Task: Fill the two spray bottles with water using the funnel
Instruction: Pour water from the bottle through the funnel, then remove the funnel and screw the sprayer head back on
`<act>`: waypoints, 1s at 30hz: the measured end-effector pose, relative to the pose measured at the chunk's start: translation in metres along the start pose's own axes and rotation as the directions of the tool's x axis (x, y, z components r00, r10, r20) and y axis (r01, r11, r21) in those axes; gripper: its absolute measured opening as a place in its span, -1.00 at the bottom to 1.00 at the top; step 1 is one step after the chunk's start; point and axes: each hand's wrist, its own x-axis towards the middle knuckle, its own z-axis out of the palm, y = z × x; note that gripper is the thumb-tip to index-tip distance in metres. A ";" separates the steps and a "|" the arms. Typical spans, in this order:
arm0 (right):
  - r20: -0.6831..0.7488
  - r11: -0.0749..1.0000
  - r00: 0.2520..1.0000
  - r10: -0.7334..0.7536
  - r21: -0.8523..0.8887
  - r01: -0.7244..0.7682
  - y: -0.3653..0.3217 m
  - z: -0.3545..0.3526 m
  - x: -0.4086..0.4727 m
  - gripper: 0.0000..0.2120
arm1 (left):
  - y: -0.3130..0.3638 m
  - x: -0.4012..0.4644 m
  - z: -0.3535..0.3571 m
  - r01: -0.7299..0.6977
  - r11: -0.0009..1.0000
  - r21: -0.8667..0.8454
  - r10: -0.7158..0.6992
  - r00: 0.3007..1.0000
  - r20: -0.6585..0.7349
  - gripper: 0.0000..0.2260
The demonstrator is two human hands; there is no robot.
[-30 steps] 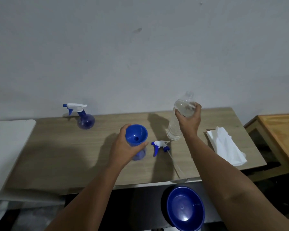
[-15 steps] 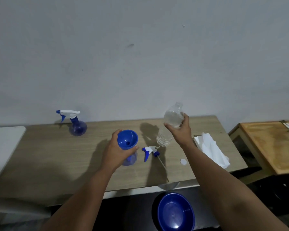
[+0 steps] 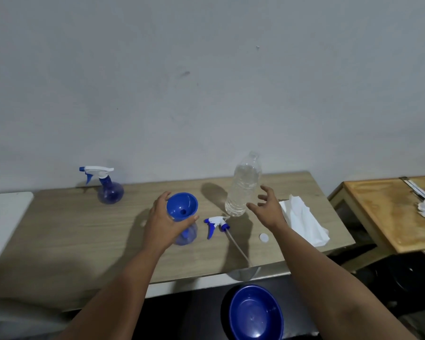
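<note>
A blue funnel sits in the neck of an open blue spray bottle at the table's middle. My left hand grips the funnel and bottle neck. That bottle's spray head lies beside it with its tube pointing toward the front edge. A clear water bottle without a cap stands upright on the table. My right hand hovers just right of it, fingers spread, not touching. A second blue spray bottle with its head on stands at the back left. A white cap lies near my right wrist.
White tissue paper lies at the right end of the wooden table. A blue bowl sits below the front edge. A second wooden table stands to the right, a white surface to the left.
My right hand set the water bottle down upright on the table and let go of it. My left hand stayed on the funnel.
</note>
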 end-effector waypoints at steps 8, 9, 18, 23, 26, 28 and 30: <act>0.005 0.978 0.997 0.083 -0.192 -0.081 0.020 -0.013 -0.015 -0.34 | 0.034 0.014 0.007 -0.166 0.973 0.158 0.192 0.967 -0.166 -0.26; 0.004 0.973 0.996 0.092 -0.212 -0.089 0.022 -0.014 -0.016 -0.36 | 0.040 0.016 0.009 -0.195 0.964 0.183 0.226 0.959 -0.169 -0.28; 0.050 0.904 0.975 0.216 -0.388 -0.180 0.041 -0.018 -0.018 -0.48 | 0.074 0.021 0.042 -0.311 0.911 0.270 0.350 0.930 -0.112 -0.35; 0.080 0.885 0.979 0.189 -0.446 -0.134 0.048 -0.010 -0.023 -0.65 | 0.060 0.015 0.041 -0.269 0.929 0.255 0.308 0.942 -0.132 -0.38; 0.105 0.902 0.990 0.098 -0.430 -0.044 0.037 0.004 -0.029 -0.75 | 0.043 0.014 0.029 -0.185 0.956 0.226 0.222 0.964 -0.149 -0.35; 0.124 0.928 0.992 -0.002 -0.370 0.049 0.024 0.018 -0.033 -0.84 | 0.035 0.014 0.021 -0.144 0.970 0.198 0.177 0.971 -0.162 -0.31; 0.141 0.950 0.986 -0.094 -0.285 0.131 0.007 0.036 -0.034 -0.92 | 0.029 0.013 0.013 -0.118 0.982 0.150 0.139 0.981 -0.137 -0.25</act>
